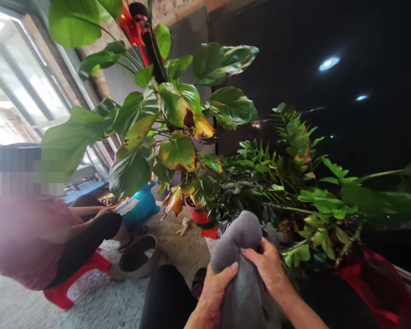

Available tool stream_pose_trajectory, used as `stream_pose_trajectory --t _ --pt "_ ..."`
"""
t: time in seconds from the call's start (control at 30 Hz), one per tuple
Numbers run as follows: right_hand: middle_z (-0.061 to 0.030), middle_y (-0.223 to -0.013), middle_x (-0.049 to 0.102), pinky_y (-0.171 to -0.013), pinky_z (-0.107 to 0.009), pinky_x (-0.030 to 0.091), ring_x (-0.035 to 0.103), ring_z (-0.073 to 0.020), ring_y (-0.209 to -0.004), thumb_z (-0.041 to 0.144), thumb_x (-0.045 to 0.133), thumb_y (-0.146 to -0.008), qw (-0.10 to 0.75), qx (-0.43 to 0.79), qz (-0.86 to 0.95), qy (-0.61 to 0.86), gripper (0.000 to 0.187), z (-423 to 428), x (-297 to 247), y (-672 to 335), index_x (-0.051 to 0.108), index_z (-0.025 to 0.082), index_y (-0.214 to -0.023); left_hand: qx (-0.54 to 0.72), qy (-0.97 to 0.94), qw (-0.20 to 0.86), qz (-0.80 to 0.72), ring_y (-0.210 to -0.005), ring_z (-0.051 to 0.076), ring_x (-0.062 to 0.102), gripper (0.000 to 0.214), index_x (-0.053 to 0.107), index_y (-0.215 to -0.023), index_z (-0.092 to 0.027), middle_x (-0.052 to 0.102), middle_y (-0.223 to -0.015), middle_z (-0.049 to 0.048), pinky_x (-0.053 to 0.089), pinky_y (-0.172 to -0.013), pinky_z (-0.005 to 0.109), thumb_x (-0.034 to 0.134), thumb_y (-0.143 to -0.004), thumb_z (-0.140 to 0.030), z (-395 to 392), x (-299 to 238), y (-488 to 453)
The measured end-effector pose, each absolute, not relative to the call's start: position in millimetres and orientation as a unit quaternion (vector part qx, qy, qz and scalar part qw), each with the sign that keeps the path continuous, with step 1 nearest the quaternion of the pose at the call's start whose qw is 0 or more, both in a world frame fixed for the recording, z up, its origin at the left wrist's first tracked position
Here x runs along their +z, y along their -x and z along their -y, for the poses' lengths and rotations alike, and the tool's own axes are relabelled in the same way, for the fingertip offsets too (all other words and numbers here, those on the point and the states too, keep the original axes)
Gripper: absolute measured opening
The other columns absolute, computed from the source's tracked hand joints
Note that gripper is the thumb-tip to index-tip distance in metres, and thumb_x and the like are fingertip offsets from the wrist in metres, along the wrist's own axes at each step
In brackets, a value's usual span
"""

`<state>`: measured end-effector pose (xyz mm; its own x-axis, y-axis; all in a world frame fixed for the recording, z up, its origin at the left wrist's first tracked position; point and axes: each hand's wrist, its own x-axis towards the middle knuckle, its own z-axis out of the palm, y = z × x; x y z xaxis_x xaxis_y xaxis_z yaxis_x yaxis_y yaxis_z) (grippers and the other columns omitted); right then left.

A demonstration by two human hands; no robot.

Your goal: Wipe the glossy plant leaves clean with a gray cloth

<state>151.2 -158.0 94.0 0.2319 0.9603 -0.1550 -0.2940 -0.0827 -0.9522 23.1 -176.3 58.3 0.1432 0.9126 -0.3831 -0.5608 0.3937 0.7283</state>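
A grey plush fabric piece [240, 235] is held up in front of my lap. Its top is rounded and fuzzy, while a smoother, paler grey part hangs below; I cannot tell exactly what it is. My left hand [215, 289] grips its left side, with the thumb pressed on the front where the two textures meet. On the right side, my right hand [270, 267] pinches the same seam with its thumb. The fingers of both hands are partly hidden behind the fabric.
Leafy potted plants [178, 151] stand close ahead, and a red pot [200, 214] shows beneath them. At left, another person [23, 242] sits on a red stool [77, 276] holding something pale. A dark round bucket [139, 257] stands between us. A black glossy wall [311, 41] rises behind.
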Motion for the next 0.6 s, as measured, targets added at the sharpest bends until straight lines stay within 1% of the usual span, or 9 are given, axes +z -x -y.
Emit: stream_pose_trajectory --t 0.07,0.13,0.2,0.27,0.3,0.37,0.43,0.53,0.6 --pt "-0.0044 -0.063 0.070 -0.064 -0.036 0.047 0.059 -0.0238 -0.064 0.037 0.074 -0.046 0.597 0.474 0.376 0.527 0.031 145 91 -169 0.070 0.018 -0.070 0.501 -0.207 0.715 -0.440 -0.078 0.030 0.072 0.058 0.068 -0.098 -0.013 0.074 -0.074 0.0084 0.055 -0.078 0.040 0.088 -0.048 -0.033 169 61 -23" --pt "-0.0069 -0.076 0.070 -0.072 -0.038 0.047 0.061 -0.0261 -0.074 0.044 0.071 -0.051 0.641 0.371 0.371 0.561 0.039 128 84 -194 0.069 0.019 -0.080 0.501 -0.211 0.704 -0.457 -0.074 0.029 0.072 0.056 0.068 -0.097 -0.014 0.074 -0.070 0.0068 0.056 -0.075 0.039 0.088 -0.048 -0.034 162 64 -19" --pt "-0.0094 -0.093 0.069 -0.081 -0.040 0.046 0.061 -0.0284 -0.089 0.045 0.071 -0.050 0.686 0.276 0.297 0.604 0.048 110 73 -218 0.066 0.020 -0.091 0.505 -0.228 0.690 -0.465 -0.073 0.028 0.071 0.055 0.070 -0.096 -0.015 0.074 -0.068 0.0056 0.056 -0.074 0.039 0.087 -0.049 -0.036 159 65 -13" --pt "-0.0099 -0.098 0.068 -0.079 -0.041 0.046 0.060 -0.0303 -0.095 0.042 0.074 -0.046 0.696 0.269 0.225 0.626 0.056 94 60 -234 0.063 0.021 -0.097 0.510 -0.253 0.681 -0.461 -0.074 0.028 0.071 0.052 0.072 -0.093 -0.016 0.074 -0.068 0.0048 0.055 -0.076 0.038 0.087 -0.048 -0.036 156 65 -7" --pt "-0.0089 -0.093 0.068 -0.073 -0.041 0.048 0.062 -0.0306 -0.091 0.041 0.076 -0.044 0.695 0.292 0.204 0.625 0.058 87 54 -237 0.063 0.021 -0.097 0.509 -0.263 0.680 -0.458 -0.075 0.028 0.071 0.050 0.072 -0.092 -0.016 0.074 -0.068 0.0046 0.055 -0.077 0.038 0.087 -0.048 -0.036 155 66 -5" --pt "-0.0039 -0.072 0.068 -0.054 -0.036 0.048 0.064 -0.0277 -0.071 0.041 0.077 -0.043 0.696 0.349 0.185 0.600 0.054 79 46 -237 0.063 0.022 -0.092 0.497 -0.275 0.686 -0.455 -0.074 0.028 0.071 0.049 0.073 -0.092 -0.017 0.074 -0.068 0.0048 0.055 -0.075 0.037 0.086 -0.049 -0.036 150 73 -2" --pt "0.0013 -0.055 0.064 -0.041 -0.031 0.042 0.059 -0.0211 -0.049 0.039 0.078 -0.041 0.701 0.393 0.184 0.565 0.045 76 42 -233 0.064 0.022 -0.081 0.483 -0.281 0.693 -0.456 -0.068 0.026 0.070 0.049 0.072 -0.096 -0.016 0.074 -0.068 0.0049 0.055 -0.067 0.035 0.083 -0.053 -0.037 140 88 -2" --pt "0.0045 -0.043 0.059 -0.035 -0.026 0.038 0.049 -0.0137 -0.037 0.034 0.081 -0.038 0.708 0.442 0.188 0.518 0.036 77 44 -228 0.063 0.022 -0.066 0.500 -0.285 0.680 -0.455 -0.054 0.021 0.065 0.049 0.069 -0.098 -0.015 0.071 -0.063 0.0037 0.051 -0.054 0.031 0.082 -0.056 -0.036 118 121 -6" --pt "0.0035 -0.045 0.061 -0.036 -0.026 0.042 0.052 -0.0142 -0.039 0.033 0.081 -0.038 0.705 0.472 0.195 0.492 0.032 82 47 -225 0.062 0.022 -0.062 0.532 -0.284 0.664 -0.443 -0.049 0.018 0.062 0.051 0.068 -0.095 -0.014 0.069 -0.059 0.0018 0.050 -0.050 0.029 0.084 -0.051 -0.035 103 136 -14"
